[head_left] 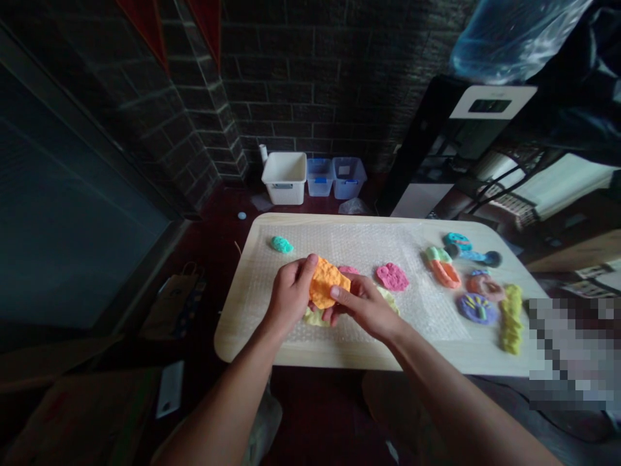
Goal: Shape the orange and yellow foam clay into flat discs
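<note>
A flattened, bumpy piece of orange modelling clay (pixel 326 285) is held up over the table between both hands. My left hand (pixel 292 285) grips its left edge, thumb on top. My right hand (pixel 361 301) pinches the lower right side, with the thumb pressed on its face. Beneath the hands, pale yellow clay (pixel 316 317) lies partly hidden on bubble wrap (pixel 272 298). A pink clay piece (pixel 392 277) rests to the right, and another bit of pink shows behind the right hand. Toward the far left of the wrap sits a small turquoise clay lump (pixel 281 244).
Several shaped clay pieces, among them an orange and green one (pixel 444 272), a purple disc (pixel 478 309) and a yellow-green strip (pixel 512 319), lie at the right of the wooden table (pixel 291 356). Beyond stand a white bin (pixel 286 188), two blue bins and a water dispenser (pixel 427 155).
</note>
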`<state>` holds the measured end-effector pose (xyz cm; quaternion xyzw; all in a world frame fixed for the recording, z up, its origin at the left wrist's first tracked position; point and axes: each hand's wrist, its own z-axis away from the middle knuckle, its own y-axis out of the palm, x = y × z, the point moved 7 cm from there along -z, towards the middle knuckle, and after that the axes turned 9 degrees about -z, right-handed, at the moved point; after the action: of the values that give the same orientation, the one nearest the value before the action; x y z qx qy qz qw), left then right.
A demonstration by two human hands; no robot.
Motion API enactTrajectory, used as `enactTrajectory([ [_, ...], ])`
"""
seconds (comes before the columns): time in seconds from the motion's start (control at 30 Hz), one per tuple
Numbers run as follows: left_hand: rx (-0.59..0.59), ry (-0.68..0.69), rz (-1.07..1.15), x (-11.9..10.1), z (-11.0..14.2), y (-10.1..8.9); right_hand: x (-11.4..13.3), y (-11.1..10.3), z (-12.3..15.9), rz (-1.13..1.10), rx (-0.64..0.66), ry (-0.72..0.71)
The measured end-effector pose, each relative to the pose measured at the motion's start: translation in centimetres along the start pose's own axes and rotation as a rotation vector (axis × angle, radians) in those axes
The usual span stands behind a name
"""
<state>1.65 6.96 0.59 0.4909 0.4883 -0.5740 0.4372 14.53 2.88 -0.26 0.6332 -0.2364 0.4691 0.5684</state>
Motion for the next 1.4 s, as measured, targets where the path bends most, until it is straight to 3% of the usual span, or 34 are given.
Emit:
enactTrajectory([
  [0.13, -0.002, 0.048, 0.043, -0.3, 0.2, 0.2, 0.2, -0.4, 0.5, 0.021, -0.042, 0.003],
  [0.23, 0.064, 0.000, 0.120, -0.1, 0.4, 1.3, 0.6, -0.5, 0.9, -0.004, -0.094, -0.003],
  [0.43, 0.046, -0.068, 0.225, 0.5, 0.5, 2.1, 0.7, -0.4, 1.0, 0.003, -0.095, 0.002],
  [0.6, 0.012, -0.001, 0.002, 0.4, 0.1, 0.9, 1.0, -1.3, 1.1, 0.042, -0.092, -0.004],
  [0.67, 0.039, 0.015, -0.052, 0.3, 0.0, 0.8, 1.5, -1.8, 1.2, 0.077, -0.124, -0.034],
  [0.73, 0.086, -0.009, 0.031, 0.3, 0.1, 1.1, 1.9, -2.2, 1.3, 0.108, -0.164, -0.077],
  [0.83, 0.184, -0.062, 0.220, 0.3, 0.6, 2.3, 2.3, -3.0, 1.6, 0.089, -0.260, -0.146],
  [0.97, 0.253, -0.073, 0.254, 0.5, 1.2, 3.8, 2.7, -4.3, 2.1, 0.050, -0.384, -0.240],
  [1.1, 0.245, -0.016, 0.107, 0.6, 1.1, 3.9, 3.5, -4.6, 2.5, 0.099, -0.357, -0.251],
  [1.2, 0.309, 0.006, -0.028, 0.6, 1.2, 4.2, 4.3, -4.7, 3.0, 0.093, -0.326, -0.253],
  [1.3, 0.378, 0.000, -0.025, 0.4, 1.7, 4.8, 4.4, -5.0, 3.6, 0.146, -0.327, -0.221],
  [1.4, 0.350, -0.019, 0.043, 0.2, 2.5, 4.9, 4.5, -5.2, 4.3, 0.185, -0.380, -0.274],
])
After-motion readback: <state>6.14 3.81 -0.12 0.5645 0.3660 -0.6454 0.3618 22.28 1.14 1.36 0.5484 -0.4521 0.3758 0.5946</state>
